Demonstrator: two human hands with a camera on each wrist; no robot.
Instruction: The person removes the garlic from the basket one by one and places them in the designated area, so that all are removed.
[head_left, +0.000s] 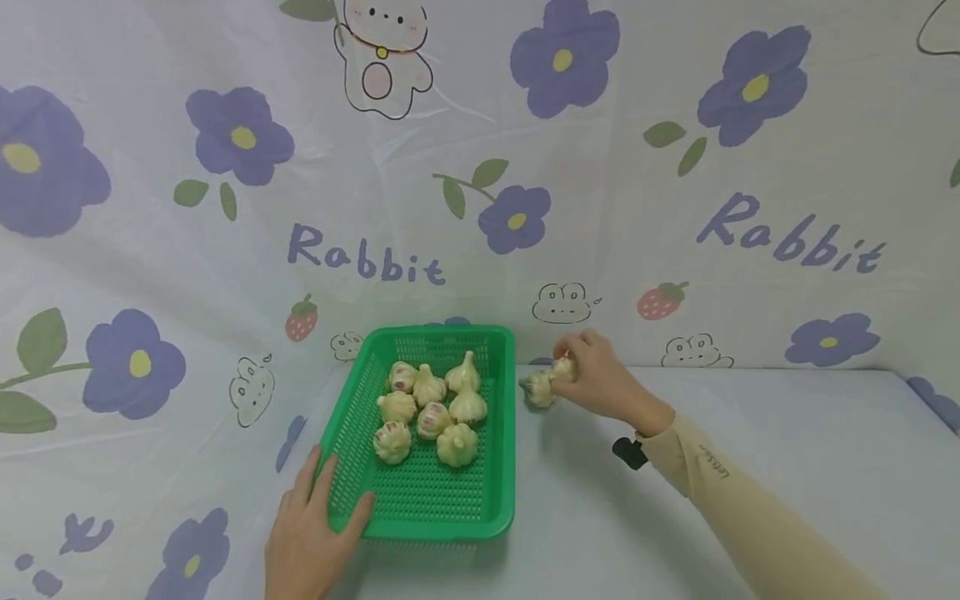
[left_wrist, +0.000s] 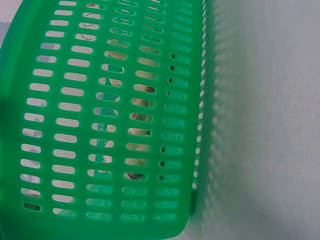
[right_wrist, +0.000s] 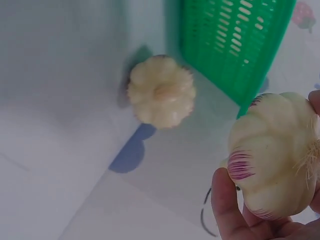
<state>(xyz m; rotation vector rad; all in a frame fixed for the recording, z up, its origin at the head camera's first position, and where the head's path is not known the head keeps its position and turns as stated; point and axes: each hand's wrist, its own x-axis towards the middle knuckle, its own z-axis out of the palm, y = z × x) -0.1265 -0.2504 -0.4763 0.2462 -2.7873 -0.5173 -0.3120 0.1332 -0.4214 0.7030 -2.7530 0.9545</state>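
My right hand (head_left: 600, 379) pinches a garlic bulb (right_wrist: 275, 155) by its sides, its roots and purple streaks showing in the right wrist view. Just below that grip, another garlic bulb (right_wrist: 161, 92) rests on the table to the right of the green plastic basket (head_left: 498, 492). Inside the basket lie several pale garlic bulbs (head_left: 457, 445), mostly toward its back and middle. My left hand (head_left: 311, 529) rests at the basket's front left corner, fingers extended along the left side and thumb at the front rim. No fingers of it show in the left wrist view.
The white table (head_left: 787, 458) stretches to the right of the basket. A patterned cloth (head_left: 600, 208) with purple flowers hangs behind the table and along its left. The basket's perforated side wall (left_wrist: 110, 125) fills much of the left wrist view.
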